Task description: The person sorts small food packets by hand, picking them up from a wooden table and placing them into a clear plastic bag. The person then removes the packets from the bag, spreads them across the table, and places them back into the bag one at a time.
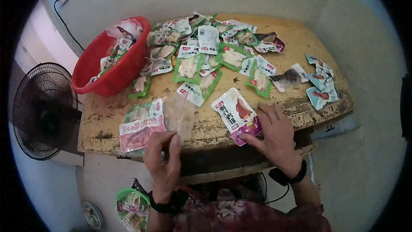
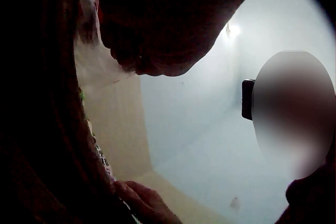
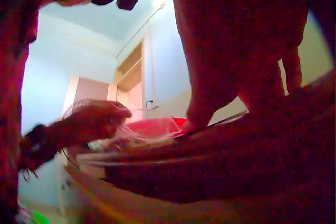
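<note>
My left hand (image 1: 162,159) is at the front edge of the table, fingers curled, pinching a clear plastic bag (image 1: 182,109) between thumb and fingers. Just beside it lies a pink and white food packet (image 1: 141,129) with a see-through part. My right hand (image 1: 277,139) rests over the right side of a white and purple snack packet (image 1: 236,116). Its thumb lies on the packet's purple lower end, and the fingers reach along the right edge, fairly straight. In the right wrist view the right hand (image 3: 236,50) appears dark, thumb and fingers pointing down at the tabletop.
Many green-edged packets (image 1: 189,66) are heaped across the back of the worn wooden table (image 1: 300,30). A red basin (image 1: 113,77) with packets stands at the back left. Blue packets (image 1: 322,86) lie at the right. A fan (image 1: 43,111) and a green-rimmed container (image 1: 124,193) are off the table's left.
</note>
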Motion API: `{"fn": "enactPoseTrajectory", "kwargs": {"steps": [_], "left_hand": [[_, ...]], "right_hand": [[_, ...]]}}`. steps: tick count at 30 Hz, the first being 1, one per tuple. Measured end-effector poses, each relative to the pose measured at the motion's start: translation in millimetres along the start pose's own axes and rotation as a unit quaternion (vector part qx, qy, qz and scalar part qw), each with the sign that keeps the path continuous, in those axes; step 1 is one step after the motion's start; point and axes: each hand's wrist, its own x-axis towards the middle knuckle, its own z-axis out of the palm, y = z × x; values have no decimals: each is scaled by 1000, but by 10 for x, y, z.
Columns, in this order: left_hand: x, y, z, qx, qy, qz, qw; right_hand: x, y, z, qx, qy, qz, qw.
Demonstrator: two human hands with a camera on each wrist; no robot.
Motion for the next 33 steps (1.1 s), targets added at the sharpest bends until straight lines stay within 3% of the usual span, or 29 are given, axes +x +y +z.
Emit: {"fn": "enactPoseTrajectory", "kwargs": {"steps": [5, 8, 9, 12, 20, 21, 24, 33], "left_hand": [[76, 185, 62, 75, -31, 41, 996], [49, 141, 40, 92, -71, 16, 993], [51, 141, 47, 71, -65, 8, 995], [50, 90, 29, 109, -34, 72, 991], [14, 290, -39, 116, 0, 162, 980], [9, 293, -58, 122, 0, 173, 977], [-9, 287, -108, 143, -1, 200, 969], [21, 483, -108, 123, -36, 216, 968]], "right_hand": [[-53, -113, 93, 235, 27, 81, 968], [-51, -217, 7, 422, -23, 206, 882], [-53, -177, 47, 423, -9, 209, 882], [-43, -194, -56, 569, 47, 251, 782], [131, -378, -115, 640, -40, 262, 721], [163, -353, -41, 623, -50, 241, 743], [254, -475, -73, 648, -95, 227, 721], [636, -813, 42, 714, -167, 159, 661]]}}
